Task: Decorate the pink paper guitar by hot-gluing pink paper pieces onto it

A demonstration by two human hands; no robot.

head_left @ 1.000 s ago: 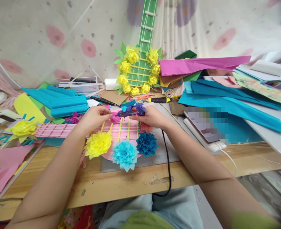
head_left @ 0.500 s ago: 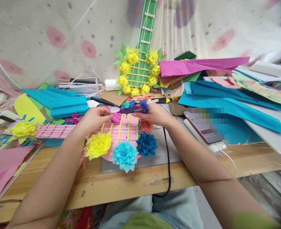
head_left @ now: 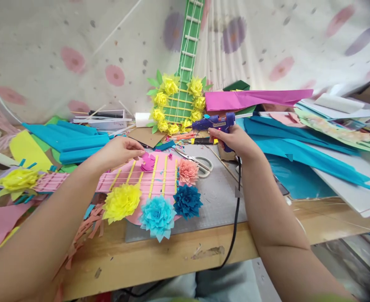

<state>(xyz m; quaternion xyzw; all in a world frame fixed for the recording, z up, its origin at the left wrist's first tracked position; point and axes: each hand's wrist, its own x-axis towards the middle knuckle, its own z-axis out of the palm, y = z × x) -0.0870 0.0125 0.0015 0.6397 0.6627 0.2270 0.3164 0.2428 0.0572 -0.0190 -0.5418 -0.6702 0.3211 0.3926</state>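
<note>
My left hand (head_left: 122,152) pinches a small magenta paper flower (head_left: 148,162) by its edge, over the body of a pink paper guitar (head_left: 161,167). A blue-purple glue gun (head_left: 210,123) is gripped in my right hand (head_left: 230,138), its nozzle pointing left, above and apart from the guitar. Along the guitar's edge sit a yellow paper flower (head_left: 122,203), a light blue one (head_left: 157,214), a dark blue one (head_left: 187,201) and a coral one (head_left: 188,171). White strings and yellow strips cross the pink body.
Scissors (head_left: 206,167) lie on the grey cutting mat (head_left: 218,201) right of the guitar. A green paper guitar (head_left: 180,98) with yellow flowers stands behind. Blue crepe paper (head_left: 74,142) lies left, more paper sheets (head_left: 311,142) right. The glue gun's black cord (head_left: 237,209) hangs over the table edge.
My right hand has drawn the glue gun up and right, away from the magenta flower. The scissors now show. My left hand still holds the flower.
</note>
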